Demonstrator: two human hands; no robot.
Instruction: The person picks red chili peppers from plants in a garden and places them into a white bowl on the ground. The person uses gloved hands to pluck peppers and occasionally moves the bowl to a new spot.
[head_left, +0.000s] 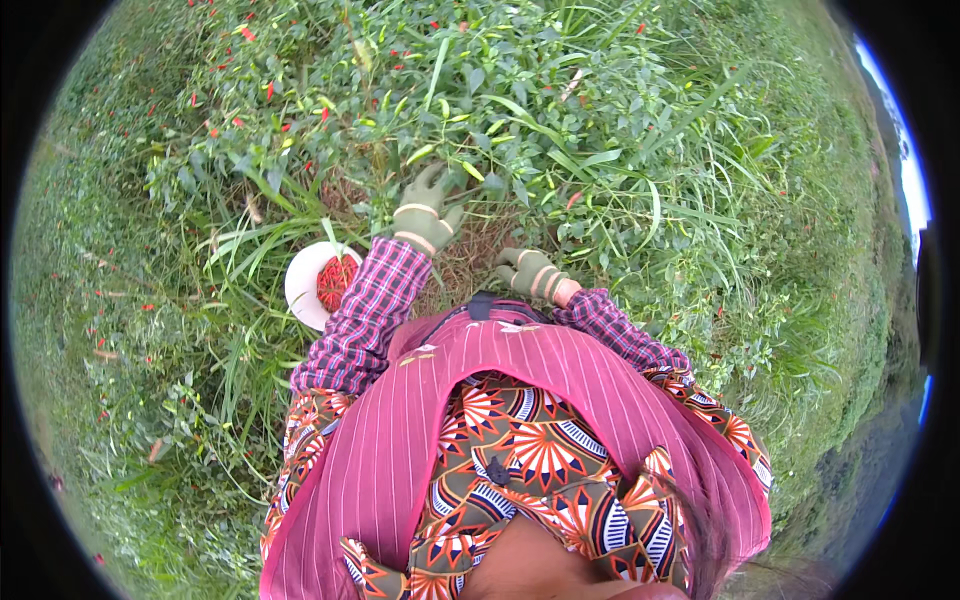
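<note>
My left hand (426, 211), in a green knit glove with pale bands, reaches into the lower leaves of a chili pepper plant (487, 139). Its thumb stands away from the fingers, and leaves partly cover the fingertips. Just above it hang a pale green chili pepper (421, 154) and another green chili pepper (472, 171). My right hand (529, 272), gloved alike, is low in front of my body over dry grass, with the fingers bent. Whether anything is inside them I cannot see. Beside my left forearm stands a white container (302, 289) holding red chili peppers (335, 283).
Dense chili plants with red and green fruit spread ahead and to both sides. Long grass blades (259, 240) crowd the container, and more grass (720, 202) grows at the right. Dry straw (465, 262) covers the soil between my hands. A pink striped apron (375, 450) covers my front.
</note>
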